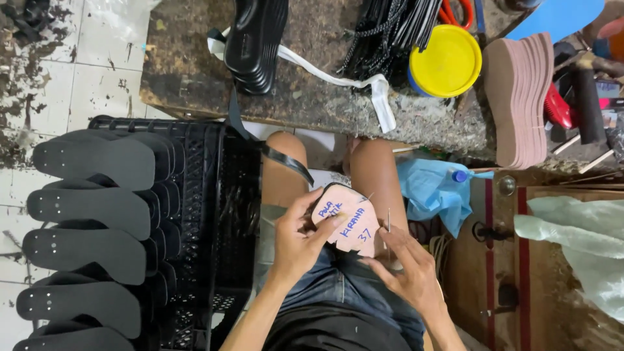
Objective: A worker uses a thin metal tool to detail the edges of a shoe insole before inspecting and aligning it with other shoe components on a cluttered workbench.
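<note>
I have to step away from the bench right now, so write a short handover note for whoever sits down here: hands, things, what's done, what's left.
Left hand: grips the pink cardboard pattern piece over the lap, thumb on its face.
Right hand: holds a thin needle-like tool upright at the pattern's right edge.
Black soles lie stacked on the black crate, left. Tan insoles, a yellow-lidded tub and black straps sit on the bench.
Done: pattern picked up. Left: cannot tell from this view.

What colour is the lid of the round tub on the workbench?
Bright yellow: the lid shows clearly in the head view, at the top of the workbench.
</note>
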